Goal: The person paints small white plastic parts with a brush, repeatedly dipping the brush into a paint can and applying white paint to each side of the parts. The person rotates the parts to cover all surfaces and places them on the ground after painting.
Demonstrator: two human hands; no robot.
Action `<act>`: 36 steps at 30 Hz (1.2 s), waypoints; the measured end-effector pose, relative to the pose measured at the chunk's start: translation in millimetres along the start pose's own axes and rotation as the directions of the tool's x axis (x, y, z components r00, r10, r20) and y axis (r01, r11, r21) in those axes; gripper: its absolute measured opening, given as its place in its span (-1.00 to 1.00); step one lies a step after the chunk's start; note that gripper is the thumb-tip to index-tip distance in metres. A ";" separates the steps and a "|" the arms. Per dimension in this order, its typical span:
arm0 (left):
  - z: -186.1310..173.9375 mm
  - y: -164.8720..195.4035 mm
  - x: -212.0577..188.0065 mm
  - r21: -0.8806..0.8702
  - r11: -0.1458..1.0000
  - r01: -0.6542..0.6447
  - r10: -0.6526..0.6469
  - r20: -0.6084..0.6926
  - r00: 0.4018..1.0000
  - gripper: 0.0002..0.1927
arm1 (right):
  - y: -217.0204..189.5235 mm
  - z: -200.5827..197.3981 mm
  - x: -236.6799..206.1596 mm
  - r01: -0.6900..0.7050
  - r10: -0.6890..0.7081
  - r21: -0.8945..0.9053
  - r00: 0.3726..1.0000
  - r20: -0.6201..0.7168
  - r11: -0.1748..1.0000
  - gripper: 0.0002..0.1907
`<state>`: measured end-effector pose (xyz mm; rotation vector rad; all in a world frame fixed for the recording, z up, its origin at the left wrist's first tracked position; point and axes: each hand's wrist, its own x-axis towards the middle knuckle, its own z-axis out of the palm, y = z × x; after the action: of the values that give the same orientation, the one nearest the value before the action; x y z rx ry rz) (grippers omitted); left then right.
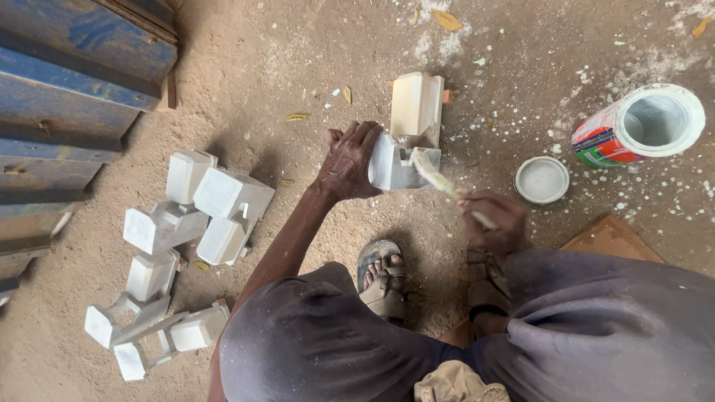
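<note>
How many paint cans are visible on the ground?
1. The paint can lies on its side at the upper right, open mouth facing the camera. Its lid rests on the sandy ground just left of it. Others may be outside the view.

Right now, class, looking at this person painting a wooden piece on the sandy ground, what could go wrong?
1. The open paint can lies tilted on the ground beside its lid; paint could spill.
2. The left hand grips the white-coated wooden piece close to the brush in the right hand, so fingers may smear wet paint.
3. Sand could stick to the fresh coat.
</note>
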<state>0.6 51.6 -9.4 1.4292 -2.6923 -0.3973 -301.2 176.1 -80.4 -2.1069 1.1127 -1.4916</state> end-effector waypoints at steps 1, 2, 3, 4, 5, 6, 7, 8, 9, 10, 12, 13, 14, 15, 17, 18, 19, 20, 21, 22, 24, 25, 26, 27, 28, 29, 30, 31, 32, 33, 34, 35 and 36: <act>-0.8 -0.1 -0.2 -0.027 1.000 0.014 -0.014 0.009 1.000 0.31 | 0.4 1.3 -6.4 -0.024 0.023 0.011 0.998 0.054 1.000 -0.94; -1.5 -0.2 -1.4 -0.025 0.999 0.030 -0.030 0.024 0.999 0.32 | -2.5 0.5 -14.9 -0.046 0.043 0.022 0.993 0.108 0.999 -0.94; -2.7 -1.5 -2.4 -0.020 0.999 0.045 -0.044 0.039 0.998 0.32 | -3.7 -1.8 -21.4 -0.067 0.061 0.032 0.985 0.159 0.997 -0.94; -3.5 -2.4 -3.5 -0.013 0.998 0.059 -0.058 0.054 0.997 0.33 | -3.2 -5.9 -25.6 -0.045 0.040 0.045 0.994 0.106 0.998 -0.94; -3.6 -2.9 -4.5 -0.019 0.998 0.063 -0.062 0.052 0.997 0.33 | -1.9 -10.9 -28.1 -0.023 0.020 0.056 0.998 0.054 0.998 -0.94; -3.4 -3.1 -4.8 -0.027 0.998 0.064 -0.063 0.050 0.997 0.33 | 0.2 -14.8 -28.3 0.000 0.000 0.063 1.000 0.003 0.998 -0.94; -2.5 -2.8 -4.8 -0.037 0.997 0.063 -0.061 0.050 0.997 0.33 | 4.7 -16.2 -25.0 -0.011 0.010 0.015 1.000 0.004 1.000 -0.95; -1.3 -2.1 -4.1 -0.040 0.998 0.051 -0.049 0.042 0.998 0.34 | 11.3 -14.6 -18.3 -0.022 0.022 -0.033 1.000 0.003 0.999 -0.96; 0.1 -1.1 -2.9 -0.042 0.998 0.038 -0.036 0.033 0.999 0.34 | 15.1 -11.3 -12.4 -0.033 0.033 -0.082 0.999 -0.001 0.996 -0.96; 1.4 -0.5 -1.5 -0.042 0.999 0.025 -0.024 0.020 1.000 0.35 | 16.3 -5.5 -7.4 -0.037 0.037 -0.034 0.999 0.005 0.999 -0.96; 3.5 -0.1 0.2 0.018 1.000 0.008 -0.008 -0.005 1.000 0.35 | 12.9 7.6 0.2 -0.034 0.033 0.068 0.999 0.020 0.997 -0.94; 3.9 -0.5 -0.1 0.045 0.999 0.008 -0.007 -0.015 1.000 0.36 | 7.6 9.8 0.8 -0.053 0.049 0.074 0.998 0.048 0.996 -0.94; 4.3 -1.0 -1.3 0.024 0.999 0.038 -0.038 0.015 0.999 0.35 | -0.4 8.2 -1.6 -0.077 0.071 0.081 0.994 0.083 0.994 -0.93; 3.6 -2.9 -2.5 0.004 0.998 0.064 -0.064 0.044 0.997 0.34 | -7.1 4.1 -3.3 -0.100 0.090 0.085 0.989 0.114 0.991 -0.91; 2.7 -5.3 -4.7 -0.018 0.996 0.089 -0.087 0.070 0.994 0.34 | -12.7 -9.8 -2.4 -0.043 0.040 0.077 0.998 0.044 0.996 -0.93; 2.6 -5.5 -5.3 -0.028 0.995 0.091 -0.089 0.070 0.994 0.34 | -13.8 -16.1 -1.1 -0.020 0.019 0.072 1.000 0.010 0.997 -0.93; 2.8 -5.3 -5.2 -0.039 0.995 0.091 -0.088 0.067 0.994 0.35 | -12.8 -20.0 1.6 -0.043 0.044 0.049 0.999 -0.007 0.998 -0.93; 3.1 -4.5 -4.6 -0.029 0.996 0.082 -0.080 0.064 0.995 0.35 | -9.5 -21.0 5.9 -0.066 0.066 0.023 0.997 -0.026 0.998 -0.93; 3.7 -3.0 -3.3 -0.018 0.997 0.071 -0.070 0.063 0.996 0.36 | -6.3 -21.5 9.2 -0.090 0.089 -0.002 0.995 -0.048 0.996 -0.92; 4.1 -1.6 -2.0 -0.005 0.998 0.063 -0.062 0.060 0.996 0.36 | -2.2 -14.9 13.4 -0.055 0.055 0.009 0.998 -0.037 0.998 -0.93; 3.7 -0.7 -0.5 0.012 0.999 0.037 -0.037 0.034 0.999 0.38 | 2.2 1.8 16.7 0.016 -0.015 0.037 1.000 -0.014 0.999 -0.94; 3.3 -0.7 -0.2 0.020 0.999 0.027 -0.027 0.022 0.999 0.39 | 1.5 4.3 13.3 -0.061 0.059 0.055 0.998 0.034 0.997 -0.93; 2.6 -1.4 -0.4 0.016 0.999 0.049 -0.050 0.047 0.998 0.37 | 0.0 5.5 8.5 -0.137 0.130 0.071 0.988 0.088 0.988 -0.93; 1.8 -3.0 -2.2 0.012 0.997 0.075 -0.075 0.073 0.994 0.36 | -1.6 4.3 2.8 -0.213 0.199 0.085 0.969 0.148 0.973 -0.93; 1.2 -4.6 -3.7 0.010 0.995 0.098 -0.099 0.101 0.990 0.34 | -0.8 0.8 -1.6 -0.198 0.189 0.101 0.977 0.096 0.975 -0.94; 1.0 -6.1 -4.2 0.007 0.996 0.094 -0.095 0.092 0.991 0.35 | 1.2 -4.8 -5.2 -0.184 0.181 0.117 0.983 0.040 0.976 -0.94; 1.7 -6.8 -4.8 0.001 0.996 0.091 -0.091 0.082 0.992 0.36 | 3.9 -9.3 -7.5 -0.170 0.173 0.131 0.985 -0.014 0.977 -0.95; 3.5 -6.4 -4.8 -0.006 0.996 0.086 -0.085 0.075 0.994 0.36 | 7.8 -10.4 -7.8 -0.130 0.133 0.087 0.991 -0.031 0.988 -0.94; 5.4 -6.0 -4.0 -0.014 0.997 0.075 -0.074 0.070 0.995 0.37 | 11.7 -9.5 -6.9 -0.096 0.098 0.039 0.994 -0.047 0.995 -0.94; 8.2 -4.7 -2.8 -0.020 0.998 0.063 -0.061 0.062 0.996 0.38 | 15.0 -8.1 -6.0 -0.058 0.057 -0.011 0.996 -0.063 0.998 -0.93; 10.5 -4.2 -1.4 -0.022 0.998 0.051 -0.050 0.046 0.998 0.38 | 16.5 -3.7 -5.4 -0.057 0.057 0.016 0.998 -0.037 0.998 -0.95; 11.5 -5.1 0.2 0.007 1.000 0.026 -0.026 0.024 0.999 0.38 | 15.5 4.1 -5.2 -0.054 0.055 0.045 0.998 -0.012 0.997 -0.95; 12.8 -5.7 1.0 0.036 0.999 0.006 -0.006 0.003 1.000 0.37 | 12.7 9.3 -6.7 -0.052 0.051 0.078 0.999 0.018 0.996 -0.94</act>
<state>2.4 50.2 -23.3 1.4479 -2.7116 -0.3540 -298.9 171.4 -96.7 -2.0186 1.0765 -1.4681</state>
